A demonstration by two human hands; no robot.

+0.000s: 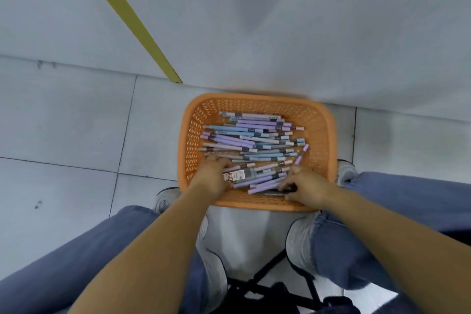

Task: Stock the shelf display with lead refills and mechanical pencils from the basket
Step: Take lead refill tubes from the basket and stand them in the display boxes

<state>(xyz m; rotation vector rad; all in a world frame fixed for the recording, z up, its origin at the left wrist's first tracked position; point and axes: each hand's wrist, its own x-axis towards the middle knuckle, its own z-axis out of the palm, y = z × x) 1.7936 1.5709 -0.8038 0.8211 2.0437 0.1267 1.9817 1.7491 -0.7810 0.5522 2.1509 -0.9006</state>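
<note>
In the basket (321, 135), right hand (307, 183) pinches a purple pencil (302, 153); left hand (212, 176) sits on the pile (254, 140) by a refill pack (235, 175), grip unclear

The basket (254, 103) stands on the floor (63, 135) between the person's shoes, with its far side against a panel (280, 33) behind it. The mechanical pencils (249, 140) lie heaped in it, mostly crosswise from left to right. The left hand (212, 178) rests on the near left of the heap and the right hand (305, 186) on the near right, with a flat pack (235, 176) between them, just beside the left hand.
</note>
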